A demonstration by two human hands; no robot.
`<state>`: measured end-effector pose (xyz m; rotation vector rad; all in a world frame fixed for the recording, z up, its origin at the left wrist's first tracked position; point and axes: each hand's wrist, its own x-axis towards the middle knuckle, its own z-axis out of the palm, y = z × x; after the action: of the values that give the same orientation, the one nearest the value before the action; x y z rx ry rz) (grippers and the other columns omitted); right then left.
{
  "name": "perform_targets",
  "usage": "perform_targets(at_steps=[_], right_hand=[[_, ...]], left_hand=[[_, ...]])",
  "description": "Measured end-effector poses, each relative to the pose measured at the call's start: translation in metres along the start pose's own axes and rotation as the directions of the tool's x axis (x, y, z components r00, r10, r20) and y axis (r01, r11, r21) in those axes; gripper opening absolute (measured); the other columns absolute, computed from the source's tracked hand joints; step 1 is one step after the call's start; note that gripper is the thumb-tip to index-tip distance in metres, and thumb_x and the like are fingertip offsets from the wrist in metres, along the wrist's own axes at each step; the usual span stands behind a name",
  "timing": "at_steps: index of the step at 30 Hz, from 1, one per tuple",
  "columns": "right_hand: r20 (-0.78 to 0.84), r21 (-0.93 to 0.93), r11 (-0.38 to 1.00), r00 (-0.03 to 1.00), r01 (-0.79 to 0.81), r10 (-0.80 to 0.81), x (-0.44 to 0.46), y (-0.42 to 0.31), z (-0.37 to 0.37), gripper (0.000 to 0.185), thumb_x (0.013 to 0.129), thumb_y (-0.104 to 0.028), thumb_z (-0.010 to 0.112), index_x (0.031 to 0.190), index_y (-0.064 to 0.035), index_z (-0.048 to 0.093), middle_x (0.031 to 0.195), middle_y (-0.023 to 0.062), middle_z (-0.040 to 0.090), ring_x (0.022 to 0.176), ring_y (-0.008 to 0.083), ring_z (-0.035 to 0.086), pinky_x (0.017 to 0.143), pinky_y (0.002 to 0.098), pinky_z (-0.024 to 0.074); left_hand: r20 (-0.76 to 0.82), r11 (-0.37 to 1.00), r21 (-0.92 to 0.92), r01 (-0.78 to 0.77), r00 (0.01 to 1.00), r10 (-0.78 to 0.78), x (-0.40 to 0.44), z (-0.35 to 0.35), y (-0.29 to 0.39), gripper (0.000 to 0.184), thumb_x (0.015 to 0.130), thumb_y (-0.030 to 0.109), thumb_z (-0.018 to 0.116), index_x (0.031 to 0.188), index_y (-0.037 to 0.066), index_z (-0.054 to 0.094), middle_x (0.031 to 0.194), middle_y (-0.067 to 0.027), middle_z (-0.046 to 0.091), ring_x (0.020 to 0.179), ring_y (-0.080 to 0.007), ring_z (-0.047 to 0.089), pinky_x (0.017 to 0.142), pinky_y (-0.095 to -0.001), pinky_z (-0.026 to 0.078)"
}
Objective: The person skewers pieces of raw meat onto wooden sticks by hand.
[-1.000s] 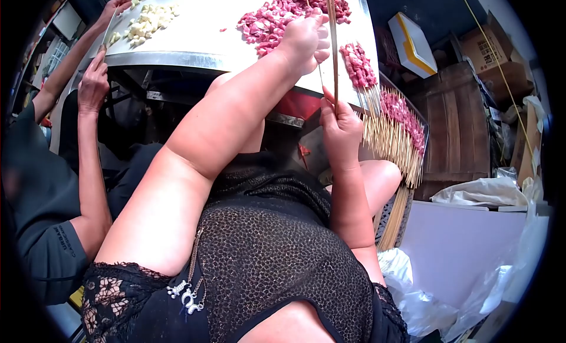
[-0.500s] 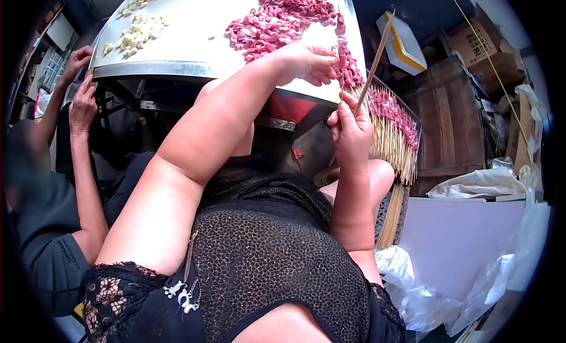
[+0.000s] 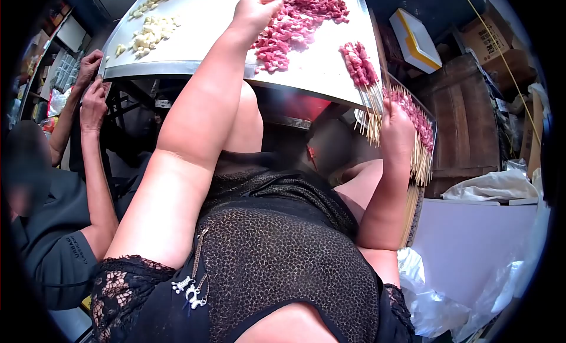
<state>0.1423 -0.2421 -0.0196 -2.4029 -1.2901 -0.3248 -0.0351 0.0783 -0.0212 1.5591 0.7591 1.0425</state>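
My left hand point(image 3: 256, 15) reaches over the far part of the white table, fingers closed at the edge of a pile of raw meat pieces point(image 3: 289, 33). What sits between those fingertips is hidden. My right hand point(image 3: 398, 122) is raised beyond the table's right corner, closed around a thin wooden skewer point(image 3: 384, 77) that points upward. Just left of it, several meat skewers point(image 3: 358, 63) lie side by side, their bare ends sticking out past the table edge. Behind the right hand, a tray of more loaded skewers point(image 3: 421, 127) is partly covered by my arm.
Peeled garlic cloves point(image 3: 156, 33) lie on the left of the white table point(image 3: 212, 36). A person in a dark shirt point(image 3: 59, 225) sits at my left, hands point(image 3: 93, 110) by the table corner. At right are a white-and-yellow box point(image 3: 415, 39), a wooden board point(image 3: 457, 119) and plastic bags point(image 3: 436, 304).
My left hand has left the skewer and moved up and left to the meat pile. My right hand has shifted right, away from the table edge. The view has shifted slightly.
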Motion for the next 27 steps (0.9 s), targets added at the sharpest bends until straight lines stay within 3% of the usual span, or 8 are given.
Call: perform_targets(at_steps=[4, 6, 9, 12, 14, 20, 25, 27], right_hand=[[-0.221, -0.135, 0.989, 0.971, 0.067, -0.096, -0.009, -0.014, -0.017, 0.028, 0.093, -0.022, 0.046, 0.109, -0.0045, 0.061, 0.093, 0.0119, 0.065, 0.084, 0.0303, 0.06, 0.078, 0.0381, 0.0469], [-0.175, 0.365, 0.93, 0.984, 0.041, 0.025, -0.009, -0.02, -0.017, 0.027, 0.094, -0.022, 0.047, 0.112, -0.0047, 0.059, 0.076, 0.0052, 0.061, 0.06, 0.015, 0.054, 0.058, 0.0273, 0.0449], [0.294, 0.917, 0.271, 0.955, -0.292, 0.035, -0.003, -0.043, -0.014, 0.031, 0.095, -0.026, 0.047, 0.113, -0.0018, 0.055, 0.062, -0.002, 0.052, 0.048, -0.0006, 0.035, 0.044, 0.0141, 0.025], [0.382, 0.887, 0.29, 0.924, -0.36, -0.022, 0.006, -0.057, 0.015, 0.032, 0.096, -0.032, 0.044, 0.101, -0.0013, 0.052, 0.06, -0.0018, 0.05, 0.049, 0.0019, 0.037, 0.045, 0.0169, 0.0287], [0.385, 0.903, 0.22, 0.922, -0.37, -0.032, 0.009, -0.069, 0.033, 0.031, 0.096, -0.031, 0.044, 0.093, -0.0022, 0.054, 0.06, -0.0025, 0.05, 0.05, 0.0026, 0.039, 0.046, 0.0177, 0.0303], [0.36, 0.861, 0.395, 0.932, -0.321, -0.028, -0.001, -0.069, 0.068, 0.028, 0.091, -0.022, 0.053, 0.086, 0.0012, 0.067, 0.068, 0.006, 0.063, 0.063, 0.0093, 0.057, 0.059, 0.0226, 0.0447], [0.277, 0.872, 0.417, 0.961, -0.255, 0.008, -0.006, -0.059, 0.068, 0.017, 0.087, -0.01, 0.057, 0.098, 0.0003, 0.067, 0.072, 0.0058, 0.065, 0.063, 0.0079, 0.056, 0.059, 0.0206, 0.0435], [0.322, 0.914, 0.249, 0.946, -0.321, 0.04, -0.006, -0.058, 0.063, 0.021, 0.087, -0.006, 0.058, 0.106, -0.002, 0.065, 0.07, 0.0018, 0.061, 0.058, 0.0042, 0.05, 0.054, 0.0183, 0.0402]], left_hand=[[0.279, 0.778, 0.611, -0.149, 0.96, -0.036, -0.01, 0.009, 0.038, 0.025, 0.078, 0.027, 0.068, 0.09, 0.005, 0.069, 0.078, -0.0079, 0.067, 0.071, -0.0143, 0.06, 0.07, -0.0298, 0.048], [0.352, 0.458, 0.855, -0.244, 0.921, -0.166, -0.019, 0.019, 0.048, 0.029, 0.075, 0.031, 0.068, 0.09, 0.007, 0.07, 0.076, -0.0116, 0.066, 0.069, -0.0192, 0.062, 0.068, -0.0321, 0.048], [0.344, 0.28, 0.911, -0.303, 0.932, -0.111, -0.017, 0.02, 0.022, 0.028, 0.071, 0.028, 0.068, 0.089, 0.006, 0.07, 0.076, -0.0122, 0.066, 0.069, -0.0224, 0.062, 0.069, -0.0329, 0.049], [0.276, 0.676, 0.712, -0.193, 0.961, -0.016, -0.015, 0.01, 0.024, 0.025, 0.074, 0.022, 0.066, 0.093, 0.006, 0.069, 0.078, -0.0084, 0.067, 0.069, -0.0173, 0.062, 0.069, -0.0297, 0.049], [0.173, 0.963, 0.268, 0.043, 0.981, -0.092, -0.016, 0.008, 0.02, 0.021, 0.083, 0.016, 0.061, 0.098, 0.002, 0.065, 0.084, -0.007, 0.067, 0.071, -0.0135, 0.062, 0.063, -0.0234, 0.049], [0.208, 0.772, -0.509, 0.38, 0.925, -0.317, -0.025, 0.019, 0.029, 0.021, 0.095, 0.011, 0.042, 0.105, -0.005, 0.051, 0.104, -0.0206, 0.058, 0.089, -0.0222, 0.062, 0.081, -0.0322, 0.054], [0.232, 0.764, -0.536, 0.361, 0.932, -0.277, -0.025, 0.033, 0.03, 0.023, 0.095, 0.016, 0.045, 0.105, -0.004, 0.052, 0.102, -0.0186, 0.059, 0.093, -0.0237, 0.062, 0.083, -0.0334, 0.054], [0.196, 0.828, -0.464, 0.313, 0.949, -0.249, -0.027, 0.038, 0.033, 0.025, 0.095, 0.017, 0.046, 0.108, -0.003, 0.052, 0.099, -0.0174, 0.061, 0.088, -0.0234, 0.064, 0.08, -0.0326, 0.055]])
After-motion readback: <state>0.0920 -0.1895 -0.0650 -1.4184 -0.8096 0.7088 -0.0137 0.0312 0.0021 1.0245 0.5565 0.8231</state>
